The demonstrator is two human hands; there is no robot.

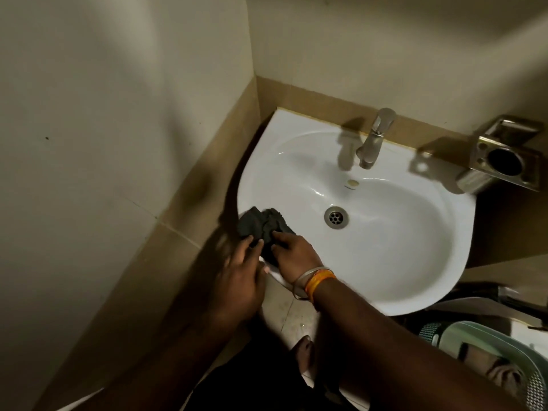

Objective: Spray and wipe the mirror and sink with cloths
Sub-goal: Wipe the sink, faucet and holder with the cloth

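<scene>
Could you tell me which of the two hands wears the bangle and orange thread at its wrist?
The right hand, pressing the dark cloth on the sink's near-left rim; the left hand beside it has a bare wrist.

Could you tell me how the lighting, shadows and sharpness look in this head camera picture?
Head view: dim and warm, with the white sink brightest and showing small glints; the tap casts a hard shadow to its left; the left hand is motion-blurred while the right hand on the dark cloth is sharper; wide-angle bending curves the walls.

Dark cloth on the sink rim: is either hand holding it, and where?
Both hands hold the dark cloth at its near end: right hand and left hand, on the sink rim.
</scene>
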